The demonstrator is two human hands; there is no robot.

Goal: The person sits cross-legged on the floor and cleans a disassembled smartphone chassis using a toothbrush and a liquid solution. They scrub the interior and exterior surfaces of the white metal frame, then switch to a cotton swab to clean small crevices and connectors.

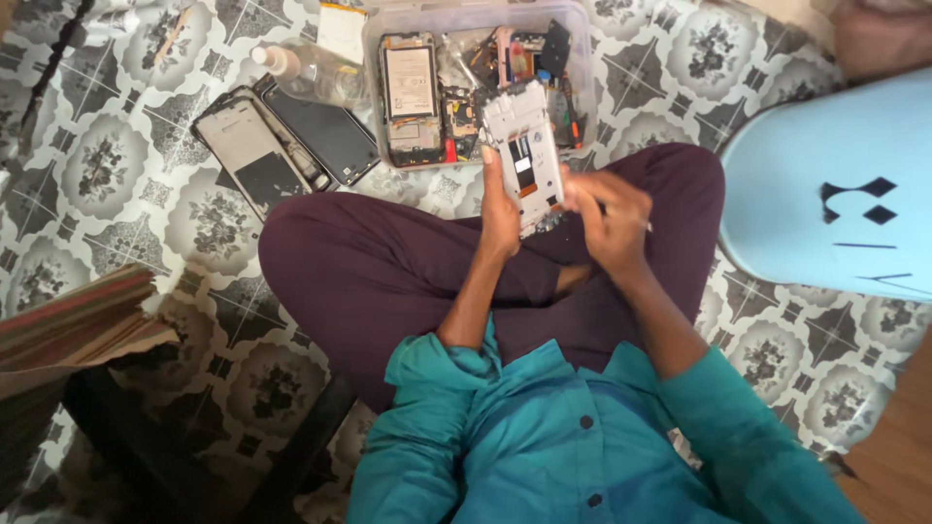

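Now, left hand (501, 209) grip closed on white phone frame (525, 153); right hand (610, 215) pinching frame's lower edge, fingers curled.

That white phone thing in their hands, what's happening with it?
A person sits cross-legged on a patterned floor, holding an opened white phone frame upright in the left hand. The right hand works at its lower edge, seemingly with a thin tool, though that is hard to make out. Just beyond it sits a clear plastic box of phone parts, with two more dismantled phone pieces and a small bottle on the floor beside it.
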